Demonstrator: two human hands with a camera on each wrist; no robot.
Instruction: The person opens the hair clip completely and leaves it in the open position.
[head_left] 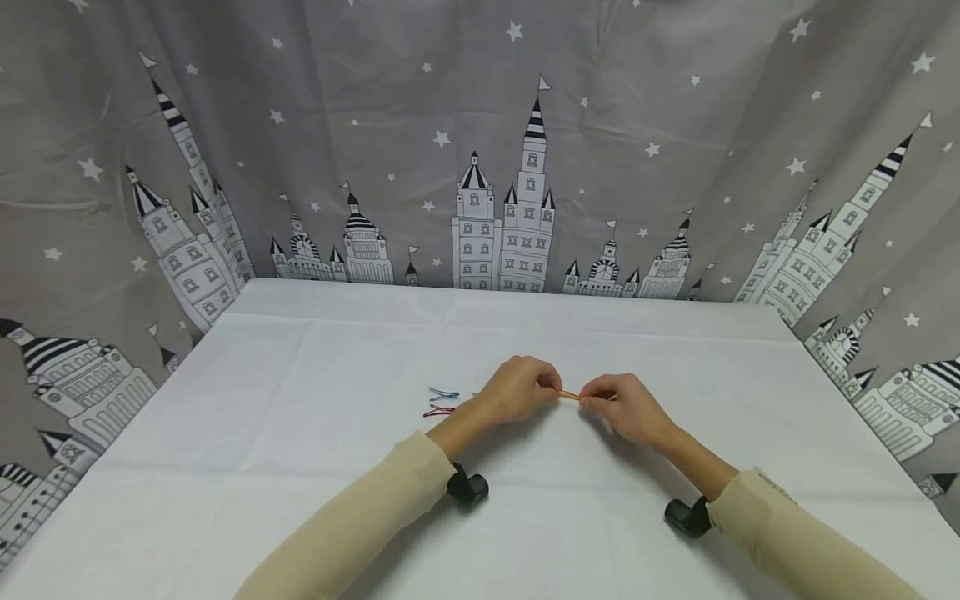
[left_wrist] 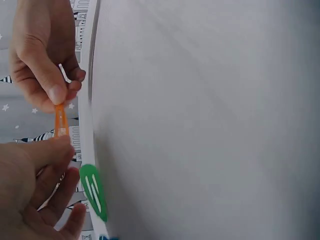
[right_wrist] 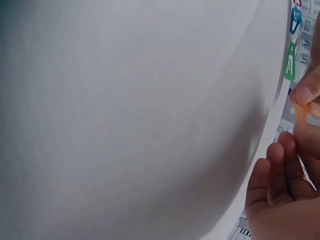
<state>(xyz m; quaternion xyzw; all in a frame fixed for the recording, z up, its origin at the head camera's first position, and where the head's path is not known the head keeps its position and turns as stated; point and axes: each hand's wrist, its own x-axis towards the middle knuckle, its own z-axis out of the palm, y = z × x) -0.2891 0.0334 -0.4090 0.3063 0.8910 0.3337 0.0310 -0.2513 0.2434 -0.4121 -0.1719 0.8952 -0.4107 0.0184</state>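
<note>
An orange snap hair clip [head_left: 569,395] is stretched between both hands over the white table. My left hand [head_left: 521,388] pinches one end of it and my right hand [head_left: 628,408] pinches the other. In the left wrist view, the middle of the orange hair clip [left_wrist: 61,122] shows between the two sets of fingertips. Beside the left hand lies a green hair clip [left_wrist: 93,192], mostly hidden from the head camera. A blue hair clip [head_left: 445,393] and a red hair clip [head_left: 438,411] rest left of the left forearm, the red one partly covered.
A white cloth covers the table [head_left: 315,400]. Behind it hangs a grey curtain [head_left: 622,108] printed with castles and stars. Dark wrist cameras [head_left: 468,488] are strapped under both forearms, just above the cloth.
</note>
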